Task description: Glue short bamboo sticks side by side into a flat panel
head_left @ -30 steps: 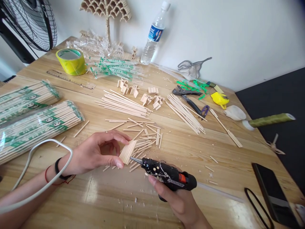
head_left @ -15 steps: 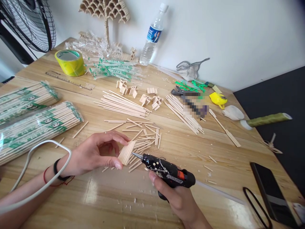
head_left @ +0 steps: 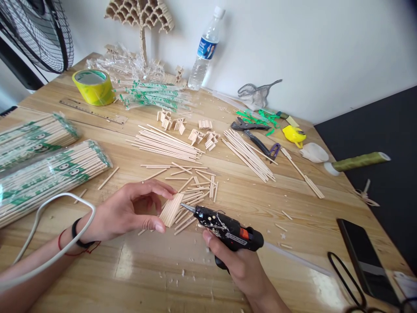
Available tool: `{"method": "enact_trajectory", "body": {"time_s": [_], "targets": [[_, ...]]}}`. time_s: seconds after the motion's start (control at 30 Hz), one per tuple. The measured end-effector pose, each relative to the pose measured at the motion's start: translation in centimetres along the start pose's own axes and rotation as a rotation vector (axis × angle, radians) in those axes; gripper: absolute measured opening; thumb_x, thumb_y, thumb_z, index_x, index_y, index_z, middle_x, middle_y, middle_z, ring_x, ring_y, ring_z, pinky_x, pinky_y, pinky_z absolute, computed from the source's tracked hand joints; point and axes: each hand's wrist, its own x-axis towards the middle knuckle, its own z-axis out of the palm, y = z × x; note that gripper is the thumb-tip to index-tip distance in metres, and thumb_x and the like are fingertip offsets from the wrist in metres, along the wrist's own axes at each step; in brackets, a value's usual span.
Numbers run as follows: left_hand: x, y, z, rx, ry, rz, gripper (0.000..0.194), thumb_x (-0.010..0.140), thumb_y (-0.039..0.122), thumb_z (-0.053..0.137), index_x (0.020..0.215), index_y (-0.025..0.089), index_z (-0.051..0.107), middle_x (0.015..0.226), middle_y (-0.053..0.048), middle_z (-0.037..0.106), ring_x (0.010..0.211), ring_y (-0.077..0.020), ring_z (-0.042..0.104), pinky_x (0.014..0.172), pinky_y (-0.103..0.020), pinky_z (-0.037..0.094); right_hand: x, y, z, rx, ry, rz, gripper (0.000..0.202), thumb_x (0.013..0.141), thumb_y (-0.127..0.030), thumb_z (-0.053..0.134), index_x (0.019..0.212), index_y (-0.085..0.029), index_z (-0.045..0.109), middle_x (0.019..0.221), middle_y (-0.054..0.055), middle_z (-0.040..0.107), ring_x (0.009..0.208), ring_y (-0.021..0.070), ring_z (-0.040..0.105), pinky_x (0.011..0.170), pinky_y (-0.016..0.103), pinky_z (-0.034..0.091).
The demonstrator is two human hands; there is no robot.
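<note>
Between the thumb and fingers of my left hand (head_left: pixel 135 211) is a small flat panel of wooden sticks (head_left: pixel 172 209) set side by side, held tilted above the table. My right hand (head_left: pixel 239 267) is wrapped round the handle of a black hot glue gun (head_left: pixel 228 228). The gun's metal nozzle points left and is at the panel's upper right edge; whether it touches I cannot tell. A clear glue stick (head_left: pixel 296 258) sticks out of the gun's back. Short cut sticks (head_left: pixel 190 198) lie loose beneath and behind the panel.
Longer sticks (head_left: pixel 166 145) and small stick assemblies (head_left: pixel 197 135) lie farther back, near pliers (head_left: pixel 249 126). Packaged sticks (head_left: pixel 48 178) are at left, with a white cable (head_left: pixel 58 194) crossing my left forearm. A phone (head_left: pixel 366 261) lies at right; a bottle (head_left: pixel 203 52) stands behind.
The whole view has shifted slightly. The nozzle has moved a little up along the panel's edge, and both hands keep their holds.
</note>
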Motion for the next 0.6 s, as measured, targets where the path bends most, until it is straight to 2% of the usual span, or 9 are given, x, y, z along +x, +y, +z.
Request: {"method": "enact_trajectory", "body": {"time_s": [0.27,0.6], "targets": [[-0.01,0.07,-0.01,0.025,-0.011,0.024,0.049,0.074,0.016,0.094,0.119,0.027,0.080,0.130,-0.010,0.074,0.111,-0.0227,0.070,0.085,-0.027,0.056,0.23,-0.28,-0.13,-0.013,-0.047,0.022,0.042,0.088,-0.048,0.065,0.062,-0.023,0.045,0.060,-0.005,0.037,0.057,0.0137,0.033,0.059,0.031,0.030],[0.01,-0.01,-0.08,0.017,-0.020,0.021,0.048,0.074,0.016,0.094,0.119,0.025,0.080,0.130,-0.012,0.074,0.115,-0.0251,0.069,0.088,-0.030,0.056,0.28,-0.05,-0.06,-0.006,0.001,0.040,0.042,0.088,-0.052,0.065,0.063,-0.023,0.046,0.062,-0.004,0.039,0.060,0.0143,0.033,0.059,0.031,0.030]]}}
